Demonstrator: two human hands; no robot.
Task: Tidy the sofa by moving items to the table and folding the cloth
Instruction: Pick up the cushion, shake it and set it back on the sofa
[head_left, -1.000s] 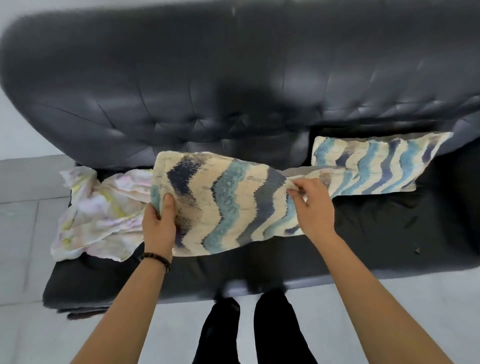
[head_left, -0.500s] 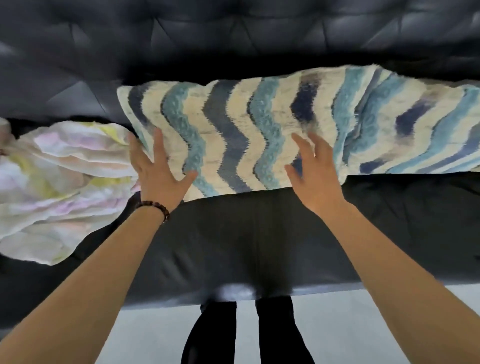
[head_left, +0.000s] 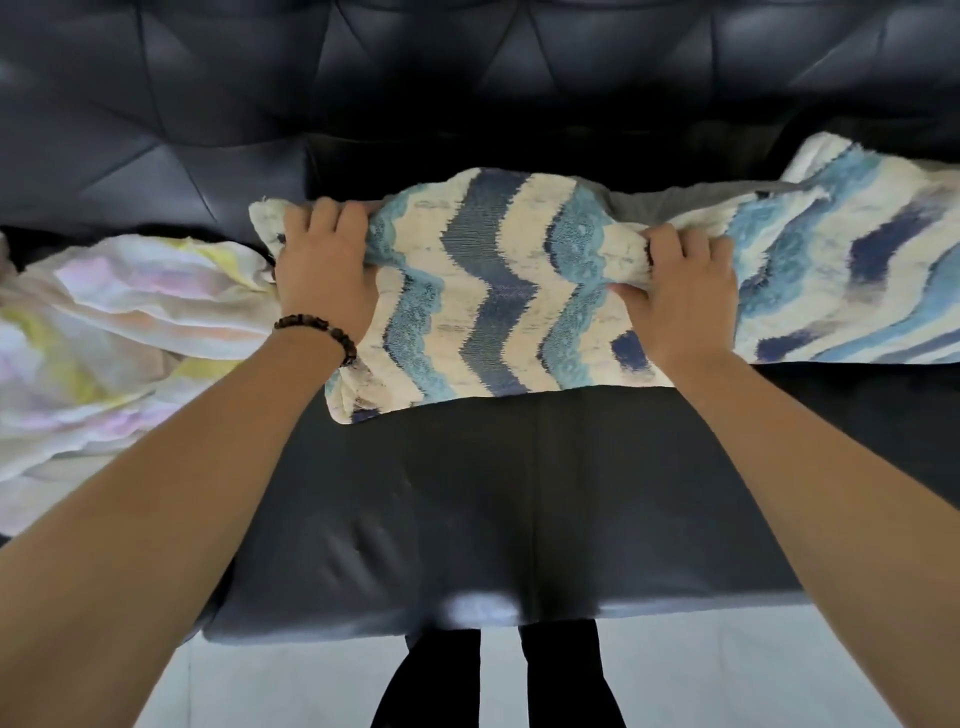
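Note:
A cream cloth with blue and navy wavy stripes (head_left: 493, 291) lies across the black leather sofa seat (head_left: 493, 509), stretching off to the right. My left hand (head_left: 324, 260), with a bead bracelet at the wrist, grips the cloth's far left edge with curled fingers. My right hand (head_left: 675, 291) grips a bunched fold of the same cloth near its middle. A grey underside of the cloth shows behind my right hand.
A crumpled pale cloth with pink and yellow patches (head_left: 109, 332) lies on the seat's left end. The tufted sofa back (head_left: 467, 78) rises behind. Light floor (head_left: 291, 686) and my dark trouser legs show below the seat's front edge.
Both hands were flat and spread on the striped cloth half a second ago; now both have curled and gripped it, bunching the fabric. The view has moved closer to the sofa.

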